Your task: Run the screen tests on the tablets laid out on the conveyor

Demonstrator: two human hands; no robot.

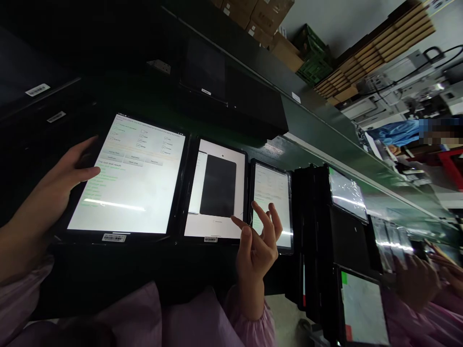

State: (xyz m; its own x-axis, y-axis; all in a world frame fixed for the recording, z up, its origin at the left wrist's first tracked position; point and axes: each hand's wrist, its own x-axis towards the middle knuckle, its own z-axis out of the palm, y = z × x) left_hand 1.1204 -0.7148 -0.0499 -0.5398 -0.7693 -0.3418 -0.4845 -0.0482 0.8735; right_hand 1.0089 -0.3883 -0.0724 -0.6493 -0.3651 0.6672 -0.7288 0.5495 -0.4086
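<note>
Three lit tablets lie side by side on the dark bench. My left hand (60,185) grips the left edge of the left tablet (133,193), its thumb on the front; that screen shows checkboxes and green text. The middle tablet (240,183) displays a dark rectangle on white. My right hand (258,241) is over its lower right corner, index finger at the screen and the other fingers bent and apart, holding nothing. Partly behind those fingers is the right tablet (269,185), with a pale screen of text.
A dark tablet (204,70) rests on a black box (253,106) behind. Black stacks with tablets (347,193) stand to the right. Farther right, another person's hands (415,279) show. Cartons (267,17) and a green crate (311,55) are beyond the bench.
</note>
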